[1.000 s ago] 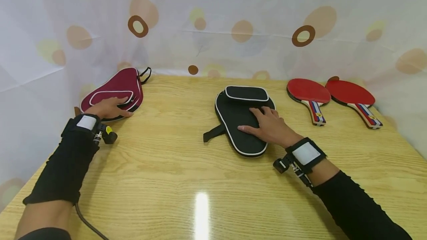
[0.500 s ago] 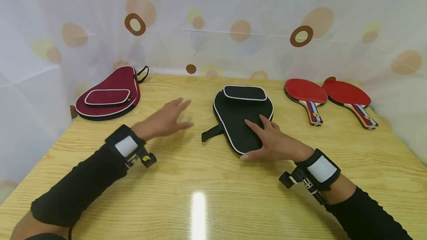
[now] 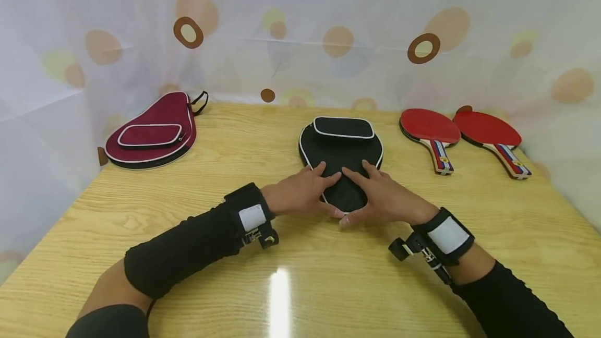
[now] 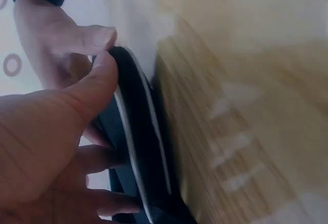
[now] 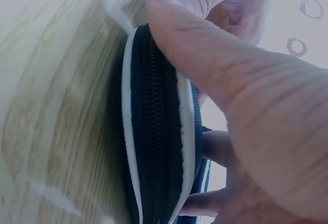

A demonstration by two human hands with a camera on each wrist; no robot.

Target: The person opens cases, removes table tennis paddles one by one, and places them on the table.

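A black table tennis paddle case (image 3: 338, 153) with white piping lies flat on the table, its small pocket at the far side and its narrow end towards me. My left hand (image 3: 300, 193) lies over the near left part with fingers spread, and my right hand (image 3: 387, 197) mirrors it on the right. Both thumbs meet at the narrow end's rim, while the other fingers rest on the top face. In the right wrist view a black zipper (image 5: 152, 106) runs along the case's side between two white pipings. The left wrist view shows the other side edge (image 4: 141, 126).
A maroon paddle case (image 3: 161, 111) with a black loop lies at the back left. Two red table tennis paddles (image 3: 429, 125) lie at the back right, handles towards me. A patterned curtain (image 3: 300, 40) hangs behind the wooden table (image 3: 220, 286).
My left hand has left the maroon case and moved right onto the black case. My right hand has shifted slightly towards the case's near end.
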